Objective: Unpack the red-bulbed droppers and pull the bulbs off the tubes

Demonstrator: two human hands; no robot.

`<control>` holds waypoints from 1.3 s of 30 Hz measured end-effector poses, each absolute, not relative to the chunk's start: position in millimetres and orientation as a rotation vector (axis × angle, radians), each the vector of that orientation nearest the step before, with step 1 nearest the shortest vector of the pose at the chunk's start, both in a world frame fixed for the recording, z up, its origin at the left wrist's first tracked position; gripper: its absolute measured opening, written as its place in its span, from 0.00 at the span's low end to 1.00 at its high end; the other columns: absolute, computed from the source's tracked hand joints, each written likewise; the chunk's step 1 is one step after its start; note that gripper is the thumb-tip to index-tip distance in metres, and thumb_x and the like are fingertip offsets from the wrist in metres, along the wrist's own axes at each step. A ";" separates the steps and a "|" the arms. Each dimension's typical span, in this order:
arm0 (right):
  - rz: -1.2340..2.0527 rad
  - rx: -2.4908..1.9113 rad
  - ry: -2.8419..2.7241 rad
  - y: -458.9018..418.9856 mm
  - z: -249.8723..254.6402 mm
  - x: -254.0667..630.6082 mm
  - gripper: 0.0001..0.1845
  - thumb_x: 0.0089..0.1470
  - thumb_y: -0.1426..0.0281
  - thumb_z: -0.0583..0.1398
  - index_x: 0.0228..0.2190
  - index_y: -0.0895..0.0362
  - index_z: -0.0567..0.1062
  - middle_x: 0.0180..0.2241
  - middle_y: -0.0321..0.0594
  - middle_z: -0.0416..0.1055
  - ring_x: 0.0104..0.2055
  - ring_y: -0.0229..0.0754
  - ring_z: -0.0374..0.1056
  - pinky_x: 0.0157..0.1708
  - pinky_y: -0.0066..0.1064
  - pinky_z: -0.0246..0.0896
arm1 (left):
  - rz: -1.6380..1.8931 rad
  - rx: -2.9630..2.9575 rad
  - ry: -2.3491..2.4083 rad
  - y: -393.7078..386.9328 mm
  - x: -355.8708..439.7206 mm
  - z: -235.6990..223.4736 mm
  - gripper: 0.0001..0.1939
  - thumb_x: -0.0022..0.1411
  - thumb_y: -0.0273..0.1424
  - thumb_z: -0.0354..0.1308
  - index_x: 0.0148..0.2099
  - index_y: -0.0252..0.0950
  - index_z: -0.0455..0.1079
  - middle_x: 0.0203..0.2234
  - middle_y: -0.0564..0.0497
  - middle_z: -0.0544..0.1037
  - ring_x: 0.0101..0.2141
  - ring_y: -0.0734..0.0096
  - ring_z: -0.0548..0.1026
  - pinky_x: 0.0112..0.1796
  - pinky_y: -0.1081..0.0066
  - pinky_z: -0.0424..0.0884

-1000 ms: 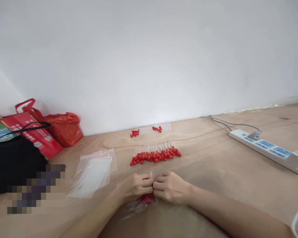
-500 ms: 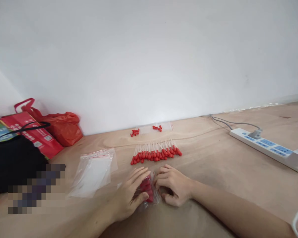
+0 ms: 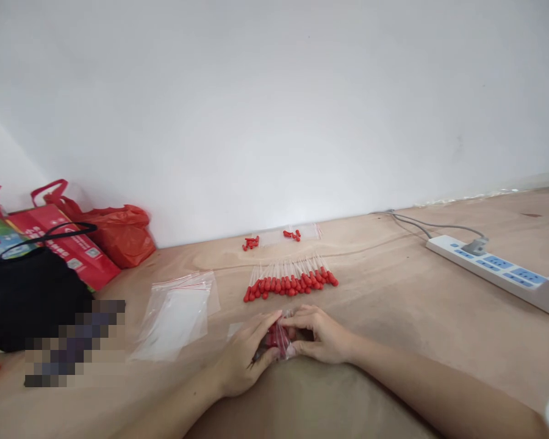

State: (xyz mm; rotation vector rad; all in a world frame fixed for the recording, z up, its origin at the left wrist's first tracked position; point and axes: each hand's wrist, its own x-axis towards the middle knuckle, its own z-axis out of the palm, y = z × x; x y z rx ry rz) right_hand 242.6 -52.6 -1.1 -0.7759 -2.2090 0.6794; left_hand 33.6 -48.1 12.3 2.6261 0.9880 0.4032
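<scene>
Between my hands sits a small clear zip bag (image 3: 280,341) with red contents, its plastic bunched and wrinkled. My left hand (image 3: 249,352) closes round its left side, fingers on top and thumb at the near edge. At the bag's right edge, my right hand (image 3: 318,334) pinches the plastic between thumb and fingers. Just beyond lies a row of glass droppers (image 3: 293,283) with red rubber bulbs toward me and thin clear tubes pointing at the wall. What exactly the bag contains is partly hidden by my fingers.
Flat clear zip bags (image 3: 176,317) lie to the left. Near the wall are more red-bulbed pieces (image 3: 251,242) and a clear bag (image 3: 307,231). A power strip (image 3: 494,268) with a grey cable is on the right; a red bag (image 3: 123,235) and a black bag (image 3: 32,299) stand left.
My right hand has closed in on the bag's edge, its thumb now at the near side. The bag looks more bunched, and both hands are nearer together. The view has shifted slightly.
</scene>
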 end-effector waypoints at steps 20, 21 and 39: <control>0.448 -0.990 -2.334 -50.8 -3.2 243.3 0.16 0.41 0.66 0.60 0.36 0.55 0.71 0.33 0.38 0.70 0.35 0.40 0.64 0.35 0.30 0.53 | 0.499 2.518 0.943 -42.2 35.9 8.5 0.25 0.58 0.38 0.50 0.56 0.40 0.53 0.50 0.46 0.66 0.49 0.64 0.65 0.48 0.63 0.63; 0.397 -1.005 -2.339 -51.6 -3.2 243.2 0.16 0.41 0.69 0.60 0.36 0.55 0.71 0.34 0.38 0.70 0.36 0.41 0.64 0.36 0.31 0.52 | 0.501 2.514 0.942 -42.3 35.6 8.2 0.25 0.58 0.37 0.50 0.56 0.41 0.53 0.50 0.46 0.66 0.49 0.64 0.65 0.49 0.63 0.62; 1.092 -0.941 -1.868 -30.7 11.4 265.8 0.10 0.37 0.72 0.63 0.28 0.59 0.74 0.27 0.36 0.67 0.24 0.30 0.61 0.22 0.22 0.56 | 0.463 2.496 1.009 -43.9 37.4 10.4 0.23 0.58 0.36 0.50 0.55 0.40 0.55 0.50 0.47 0.66 0.49 0.65 0.65 0.48 0.64 0.62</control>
